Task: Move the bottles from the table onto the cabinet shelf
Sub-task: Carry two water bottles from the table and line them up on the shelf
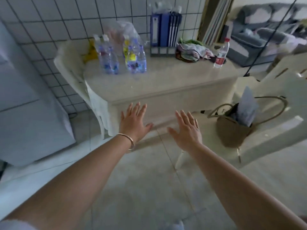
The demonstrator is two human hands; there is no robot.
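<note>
Reaching out in front, both bare arms stretch over the pale tiled floor, and neither hand holds anything. The left hand (134, 121) has its fingers straight and fanned apart, palm down, with a thin gold bangle (128, 140) on the wrist; the right hand (186, 128) is spread out the same way, beside it but not touching. Both hover short of the near edge of the cream glossy table (166, 83). To the right, a brown woven handbag (234, 130) with papers sticking out sits on a white plastic chair (274, 128). Further back on the table's left part stands a cluster of clear plastic water bottles with blue labels (123, 57), upright and packed close, some with yellow on them; it's blurry so I can't count them properly. A lone clear bottle with a red cap and red label (221, 54) stands well apart at the table's far right. Between them are a bundle of crumpled cloth (191, 50) and blue ring binders in a rack (164, 29) against the white tiled wall (49, 22).
</note>
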